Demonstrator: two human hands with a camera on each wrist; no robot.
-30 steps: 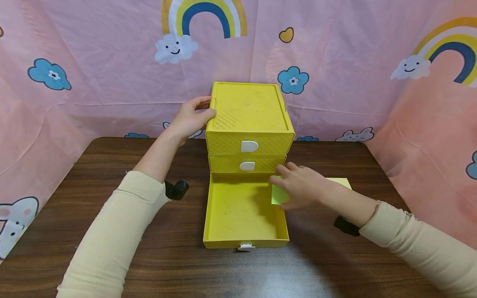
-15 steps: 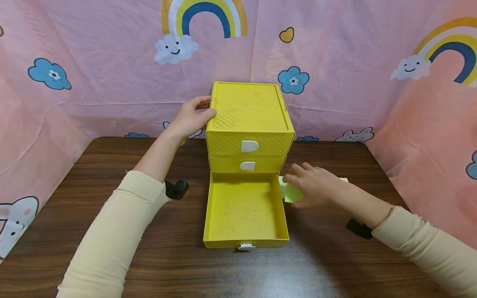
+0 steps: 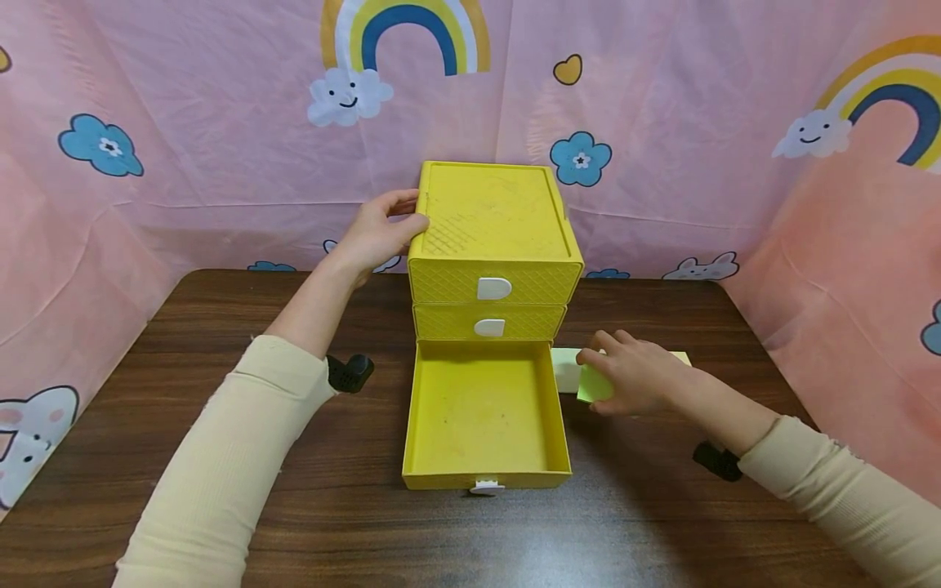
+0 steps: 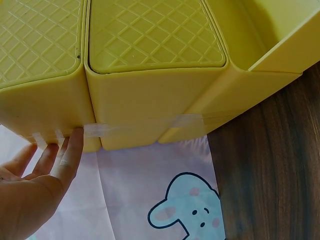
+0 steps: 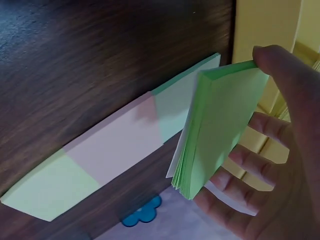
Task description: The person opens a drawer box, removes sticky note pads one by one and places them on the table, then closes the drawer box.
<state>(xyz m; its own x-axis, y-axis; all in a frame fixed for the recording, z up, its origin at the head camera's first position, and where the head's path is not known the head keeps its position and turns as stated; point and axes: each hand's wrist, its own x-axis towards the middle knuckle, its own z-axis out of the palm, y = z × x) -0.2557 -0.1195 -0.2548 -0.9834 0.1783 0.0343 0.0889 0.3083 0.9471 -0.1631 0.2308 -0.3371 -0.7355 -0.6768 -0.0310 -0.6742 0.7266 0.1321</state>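
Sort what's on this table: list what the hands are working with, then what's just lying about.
In hand:
- green sticky-note pad, gripped by the right hand
- yellow drawer unit, steadied by the left hand
- open bottom drawer

Lying about:
- row of note pads on the table
- pink cartoon backdrop

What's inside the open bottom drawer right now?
The bottom drawer shows only its bare yellow floor; nothing lies in it. The green pad of sticky notes is outside, held in the right hand beside the drawer. The two upper drawers are closed, so their contents are hidden.
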